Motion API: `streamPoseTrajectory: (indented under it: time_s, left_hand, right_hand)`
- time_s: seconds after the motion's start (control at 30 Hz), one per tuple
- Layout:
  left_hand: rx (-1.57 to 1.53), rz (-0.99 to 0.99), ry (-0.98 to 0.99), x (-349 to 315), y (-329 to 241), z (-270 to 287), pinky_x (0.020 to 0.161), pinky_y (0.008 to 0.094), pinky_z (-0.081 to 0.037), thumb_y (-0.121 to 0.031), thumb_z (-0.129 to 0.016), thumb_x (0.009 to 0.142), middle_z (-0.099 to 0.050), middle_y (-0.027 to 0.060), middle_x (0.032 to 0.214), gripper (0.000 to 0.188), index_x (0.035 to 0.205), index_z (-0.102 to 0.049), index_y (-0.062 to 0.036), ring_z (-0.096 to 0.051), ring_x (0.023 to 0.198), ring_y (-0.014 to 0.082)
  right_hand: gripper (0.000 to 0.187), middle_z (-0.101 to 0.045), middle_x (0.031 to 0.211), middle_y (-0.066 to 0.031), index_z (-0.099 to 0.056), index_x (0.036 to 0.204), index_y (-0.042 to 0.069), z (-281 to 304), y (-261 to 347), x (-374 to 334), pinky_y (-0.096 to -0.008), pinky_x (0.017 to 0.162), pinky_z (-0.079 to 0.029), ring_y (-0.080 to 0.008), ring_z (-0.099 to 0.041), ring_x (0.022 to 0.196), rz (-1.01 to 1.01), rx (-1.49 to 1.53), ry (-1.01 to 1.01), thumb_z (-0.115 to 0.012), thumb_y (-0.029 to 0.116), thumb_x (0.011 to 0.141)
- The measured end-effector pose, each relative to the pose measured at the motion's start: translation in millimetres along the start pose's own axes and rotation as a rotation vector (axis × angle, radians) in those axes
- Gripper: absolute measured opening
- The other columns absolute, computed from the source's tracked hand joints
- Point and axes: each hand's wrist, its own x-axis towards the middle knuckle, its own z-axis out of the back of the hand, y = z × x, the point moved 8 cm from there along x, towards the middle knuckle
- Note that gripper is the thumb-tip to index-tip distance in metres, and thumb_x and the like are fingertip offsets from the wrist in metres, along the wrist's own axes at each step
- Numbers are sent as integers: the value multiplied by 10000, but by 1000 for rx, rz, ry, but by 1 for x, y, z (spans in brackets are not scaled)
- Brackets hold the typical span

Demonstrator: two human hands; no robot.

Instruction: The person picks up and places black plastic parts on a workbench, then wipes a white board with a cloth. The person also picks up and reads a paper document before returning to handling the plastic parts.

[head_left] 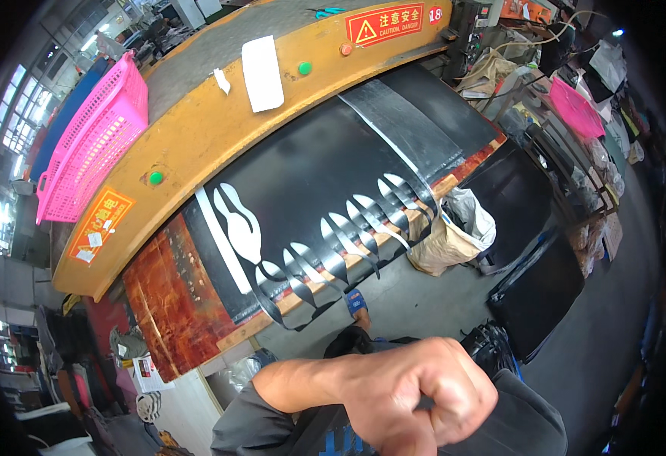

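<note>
My left hand [424, 391] is raised close in front of my body at the lower middle, its forearm coming from the left. Its fingers are curled into a ring; whether anything is inside them I cannot make out. My right hand does not show. Beyond the left hand lies a black sheet [302, 167] on a machine's bed. Several thin curved black-and-white pieces [340, 235] stand in a row along its front edge, some hanging over as loops. A larger white forked piece [242, 234] lies flat at the row's left end, beside a straight white strip [223, 242].
A yellow machine beam [188, 152] with green buttons spans behind the sheet. A pink basket [101, 137] stands far left. A worn red-brown board [177, 300] forms the bed's left end. An open white sack [451, 239] is at the front right, near a dark padded seat [538, 296].
</note>
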Motion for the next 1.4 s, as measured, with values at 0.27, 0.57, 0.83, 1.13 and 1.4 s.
streamPoseTrajectory:
  time_s: [0.27,0.57,0.83,1.13,1.4]
  left_hand:
    - [106,144,34,10,-42,66,568,327,-430,-453,-765,905,-581,61,719,557,589,-485,-90,-542,615,198]
    - [1106,16,-1676,-285,-100,213,745,273,-527,-174,-600,1049,-659,36,905,149,1083,-640,-35,-621,789,107]
    - [2105,585,-2318,-501,-49,190,1040,470,-445,-231,-559,989,-631,258,1212,359,1213,-616,44,-585,1158,394]
    - [2151,957,-2432,-493,-38,202,1000,502,-452,-323,-576,930,-644,187,1234,400,1208,-657,-47,-584,1162,381]
    - [2034,973,-2510,-486,-37,200,1037,494,-425,-305,-583,918,-624,170,1276,410,1238,-650,-58,-551,1220,367]
  right_hand:
    - [203,-623,714,-46,-584,706,38,113,114,2,-339,588,-476,-166,-611,671,-356,579,-211,-624,63,903]
    - [327,-574,720,20,-588,775,51,430,358,40,-269,607,-422,-78,-500,653,322,659,-660,-608,246,1036]
    - [375,-635,1299,-202,-649,1277,29,563,519,108,-442,1067,-459,-393,-583,1225,589,-218,-968,-626,213,951]
    - [401,-578,1398,-179,-682,1268,60,532,487,158,-497,1152,-374,-392,-489,1347,544,-407,-930,-622,280,939]
    - [403,-578,1398,-175,-685,1267,67,531,490,157,-499,1161,-359,-384,-470,1364,524,-442,-921,-608,286,938]
